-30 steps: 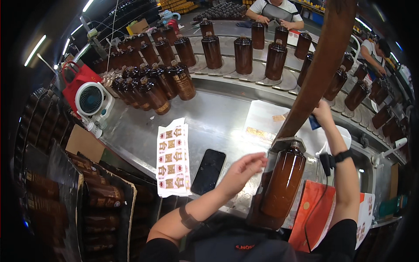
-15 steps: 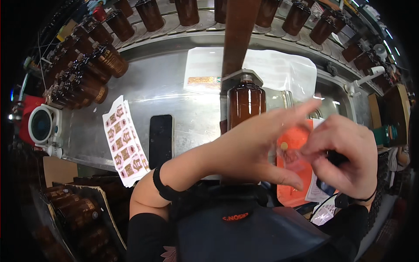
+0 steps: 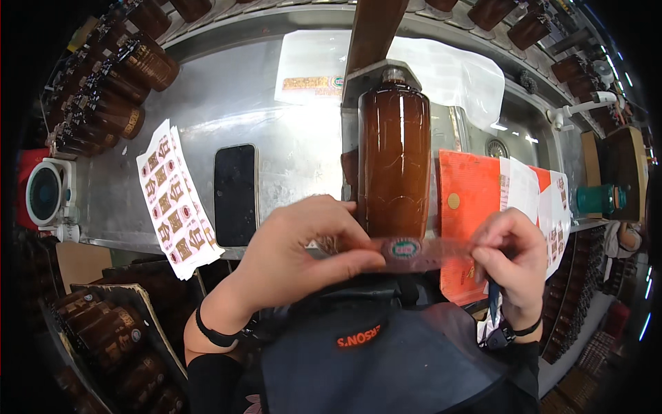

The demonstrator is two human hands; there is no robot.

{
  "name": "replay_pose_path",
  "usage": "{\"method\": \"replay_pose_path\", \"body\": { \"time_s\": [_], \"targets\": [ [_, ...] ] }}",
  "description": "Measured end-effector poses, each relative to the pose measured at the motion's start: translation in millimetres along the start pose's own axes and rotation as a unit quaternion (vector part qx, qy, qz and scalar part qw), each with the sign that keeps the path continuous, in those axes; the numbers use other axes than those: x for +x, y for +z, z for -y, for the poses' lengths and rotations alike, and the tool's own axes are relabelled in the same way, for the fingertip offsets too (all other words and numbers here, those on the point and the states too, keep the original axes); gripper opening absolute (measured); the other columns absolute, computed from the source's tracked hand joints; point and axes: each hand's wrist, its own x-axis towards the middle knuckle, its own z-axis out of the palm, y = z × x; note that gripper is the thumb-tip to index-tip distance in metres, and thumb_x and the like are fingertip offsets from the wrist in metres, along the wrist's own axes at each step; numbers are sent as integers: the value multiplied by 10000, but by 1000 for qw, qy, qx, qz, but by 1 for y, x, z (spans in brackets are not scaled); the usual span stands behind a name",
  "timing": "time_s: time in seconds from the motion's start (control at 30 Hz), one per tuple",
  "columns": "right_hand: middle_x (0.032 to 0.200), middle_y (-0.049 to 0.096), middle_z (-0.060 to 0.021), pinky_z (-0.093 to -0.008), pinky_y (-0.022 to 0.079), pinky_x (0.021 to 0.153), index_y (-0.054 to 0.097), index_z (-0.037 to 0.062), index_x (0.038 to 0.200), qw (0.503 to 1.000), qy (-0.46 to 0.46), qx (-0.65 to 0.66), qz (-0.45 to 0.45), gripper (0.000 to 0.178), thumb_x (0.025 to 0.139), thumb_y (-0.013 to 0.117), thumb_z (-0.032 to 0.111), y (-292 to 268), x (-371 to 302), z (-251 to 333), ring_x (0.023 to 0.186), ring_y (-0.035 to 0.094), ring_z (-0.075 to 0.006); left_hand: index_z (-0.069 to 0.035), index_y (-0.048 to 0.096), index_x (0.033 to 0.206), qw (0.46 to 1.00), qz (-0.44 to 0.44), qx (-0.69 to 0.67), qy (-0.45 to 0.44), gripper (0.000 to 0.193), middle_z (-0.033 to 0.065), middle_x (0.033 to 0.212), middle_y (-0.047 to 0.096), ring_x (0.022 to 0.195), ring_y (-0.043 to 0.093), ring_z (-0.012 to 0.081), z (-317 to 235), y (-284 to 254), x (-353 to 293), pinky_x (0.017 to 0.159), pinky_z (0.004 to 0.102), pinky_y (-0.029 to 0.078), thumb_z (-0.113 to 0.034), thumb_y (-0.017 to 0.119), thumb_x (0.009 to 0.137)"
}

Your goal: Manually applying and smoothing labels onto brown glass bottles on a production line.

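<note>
L hand (image 3: pixel 303 250) & R hand (image 3: pixel 512 257) holding clear strip (image 3: pixel 438 254) btwn them
Each grip pinching one end; brown btl (image 3: pixel 395 155) resting just far, phone (image 3: pixel 236 194) lying left.

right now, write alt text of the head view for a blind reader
A person's left hand and right hand hold a translucent strip with a round green emblem by the near end of a glossy brown bottle. On a shiny metal worktop to the left lie a black rectangular phone and white printed sheets.
</note>
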Motion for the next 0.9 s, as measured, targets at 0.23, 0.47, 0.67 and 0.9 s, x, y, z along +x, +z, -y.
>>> {"method": "replay_pose_path", "body": {
  "time_s": [0.23, 0.47, 0.67, 0.9],
  "targets": [
    [821, 693, -72, -187, 462, 527, 608, 28, 915, 997, 58, 39, -44, 58, 892, 659, 14, -7, 28, -38, 581, 578, -56, -18, 683, 856, 991, -70, -37, -107, 98, 23, 941, 631, 791, 529, 76, 31, 4, 8, 771, 224, 411, -69, 759, 821],
    [818, 698, -69, -186, 455, 527, 608, 36, 920, 996, 63, 46, -50, 58, 899, 661, 24, -6, 28, -44, 573, 573, -53, -14, 670, 849, 983, -69, -106, -134, 104, 45, 1041, 637, 841, 540, 46, 35, 6, 11, 754, 203, 418, -83, 747, 852],
    [818, 700, -66, -186, 451, 524, 608, 42, 923, 996, 49, 50, -57, 65, 899, 664, 19, -4, 28, -42, 566, 569, -50, -11, 673, 860, 968, -57, -174, -173, 108, 50, 1069, 635, 871, 560, 48, 39, 7, 12, 798, 210, 451, -95, 740, 874],
    [815, 697, -63, -181, 451, 526, 607, 45, 927, 996, 47, 50, -57, 70, 899, 667, 24, -4, 29, -43, 573, 570, -48, -7, 674, 865, 964, -56, -182, -188, 110, 47, 1067, 635, 862, 560, 43, 37, 7, 13, 793, 205, 454, -95, 739, 878]
  ]
}}
